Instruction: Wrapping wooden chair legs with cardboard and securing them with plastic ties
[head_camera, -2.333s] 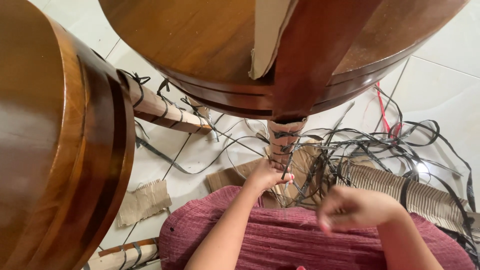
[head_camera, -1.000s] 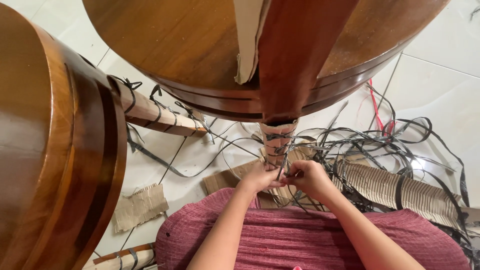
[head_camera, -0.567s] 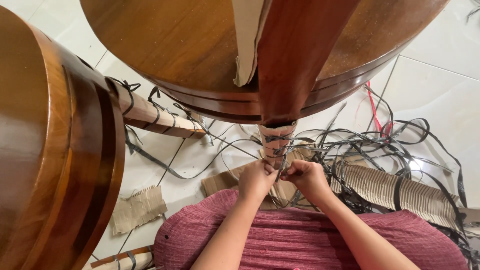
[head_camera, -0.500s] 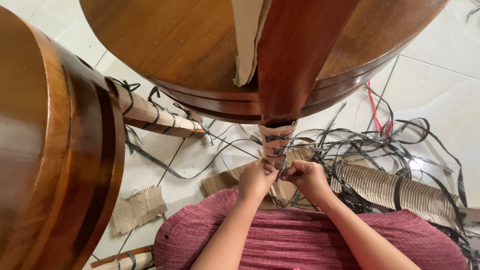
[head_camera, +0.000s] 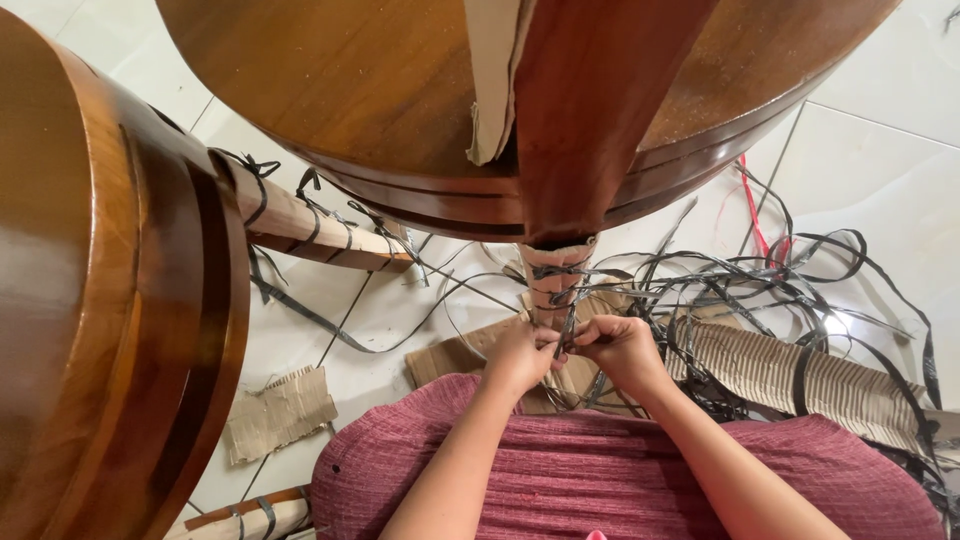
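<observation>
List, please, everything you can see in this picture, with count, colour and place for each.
Round wooden table: one, glossy brown, lying overhead at top centre.
Wrapped table leg: one, cardboard bound with black strapping, centre.
Second wooden table: one, brown, left edge.
Second wrapped leg: one, tan with black straps, left of centre.
Loose black strapping: a tangle, on the white tile floor at right.
Red strap: one, right.
Cardboard pieces: several, brown, on the floor.
Corrugated cardboard sheet: one, right.
Maroon cloth: bottom centre.
Left hand: on the strap at the leg.
Right hand: pinching the same strap.
</observation>
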